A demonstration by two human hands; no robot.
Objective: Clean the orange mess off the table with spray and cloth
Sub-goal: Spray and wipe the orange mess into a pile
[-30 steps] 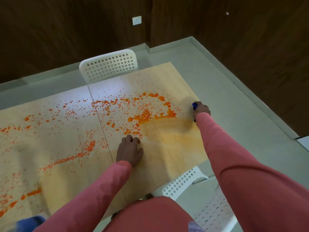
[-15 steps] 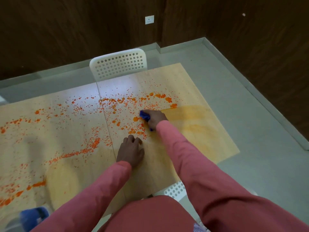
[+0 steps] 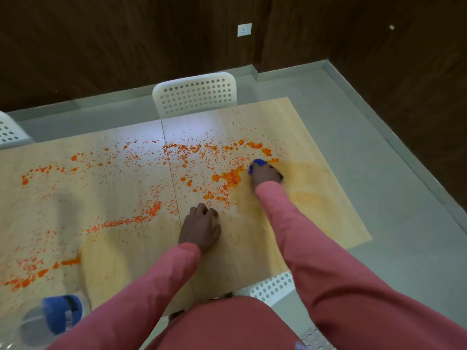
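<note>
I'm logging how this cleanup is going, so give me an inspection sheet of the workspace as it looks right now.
Surface: wooden table, orange mess scattered across left and middle; right part shows a faint orange smear.
Job's things: blue cloth under right hand; spray bottle, blurred, at near-left edge.
Clutter: nothing seen.
Grips: right hand holds the cloth on the table; left hand rests on the table, fingers curled, holding nothing.
Cables: nothing seen.
Surroundings: white perforated chair at far side, wall socket, dark wood walls, grey floor.
</note>
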